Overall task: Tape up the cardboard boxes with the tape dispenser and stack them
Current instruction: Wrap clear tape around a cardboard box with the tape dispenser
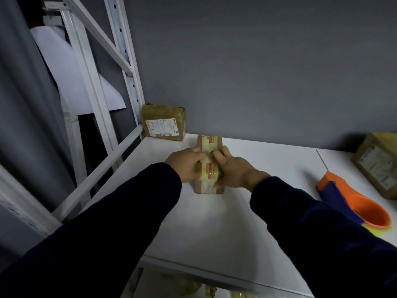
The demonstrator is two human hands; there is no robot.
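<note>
A small taped cardboard box [209, 143] lies lengthwise on the white table [214, 222]. My left hand [184, 163] grips its left side, thumb low on the near part and fingers curled over the top. My right hand [233, 166] grips the right side the same way. Clear tape with red print runs along the box top between my hands. The orange and blue tape dispenser [352, 203] lies on the table to the right, untouched.
A second labelled box [164, 123] stands against the grey wall at the table's back left corner. A third box [378, 164] sits at the right edge. A white metal rack frame [120, 67] rises on the left.
</note>
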